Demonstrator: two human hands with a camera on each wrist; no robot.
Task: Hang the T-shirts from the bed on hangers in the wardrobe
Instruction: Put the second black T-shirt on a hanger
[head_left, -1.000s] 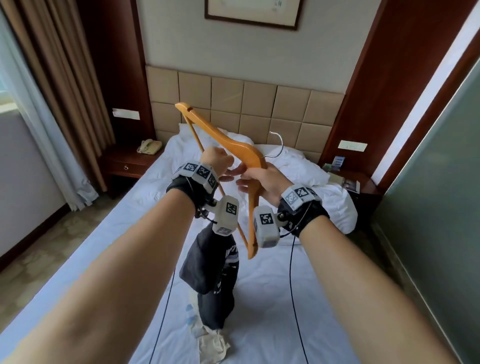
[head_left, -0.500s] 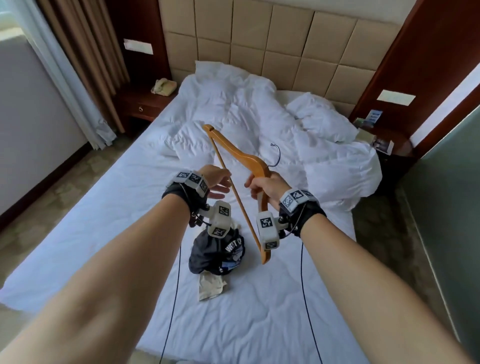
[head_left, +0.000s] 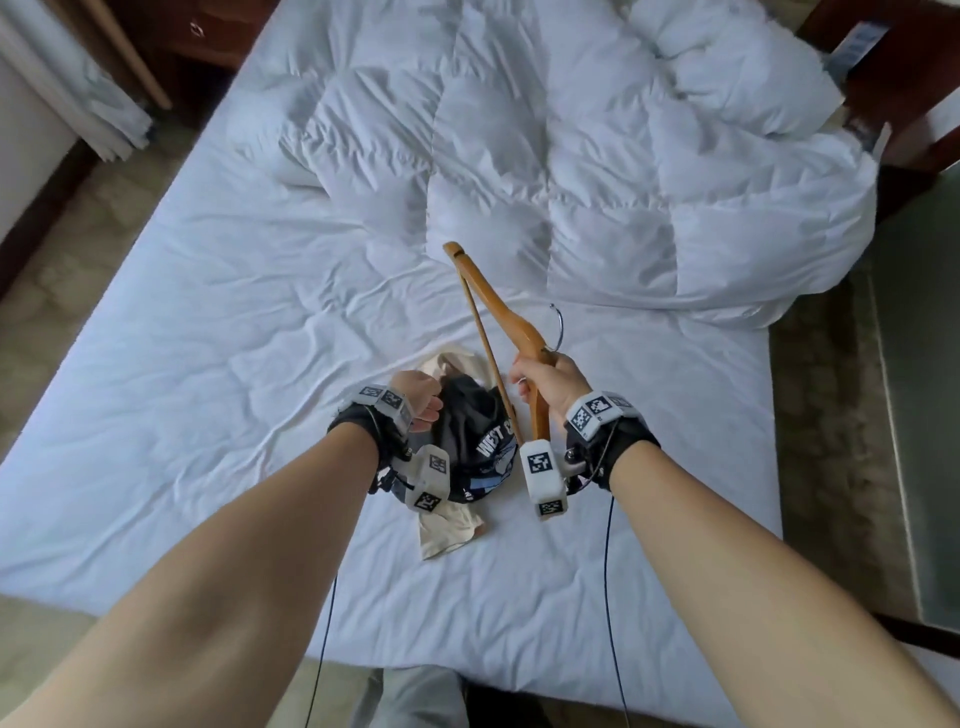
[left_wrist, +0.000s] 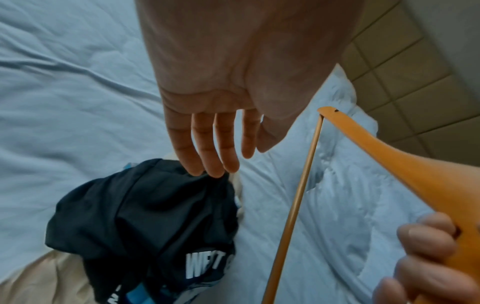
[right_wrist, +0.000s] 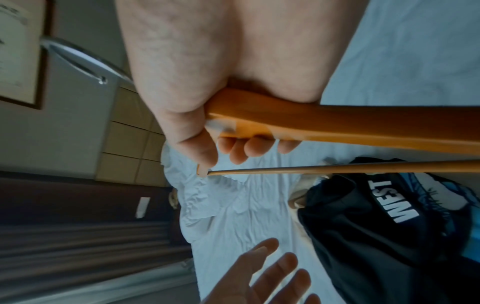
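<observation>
My right hand (head_left: 545, 384) grips the middle of an orange wooden hanger (head_left: 498, 306) with a metal hook (head_left: 558, 325), held upright over the bed. A crumpled black T-shirt (head_left: 475, 441) with white lettering lies on the white sheet on top of a cream T-shirt (head_left: 447, 530). My left hand (head_left: 421, 400) hovers open just above the black T-shirt (left_wrist: 145, 222), straight fingers (left_wrist: 210, 156) pointing down at it and holding nothing. In the right wrist view my fingers (right_wrist: 241, 150) curl round the hanger (right_wrist: 337, 123) beside the black T-shirt (right_wrist: 376, 236).
The bed (head_left: 208, 364) has a bunched white duvet (head_left: 597, 171) at its head. Dark wooden furniture (head_left: 208, 47) and curtains (head_left: 78, 93) stand at the left. Patterned floor (head_left: 831, 415) runs along the right side. Cables hang from both wrists.
My view has tilted down to the bed. My left hand let go of the hanger and dropped toward the black T-shirt. The right hand lowered with the hanger.
</observation>
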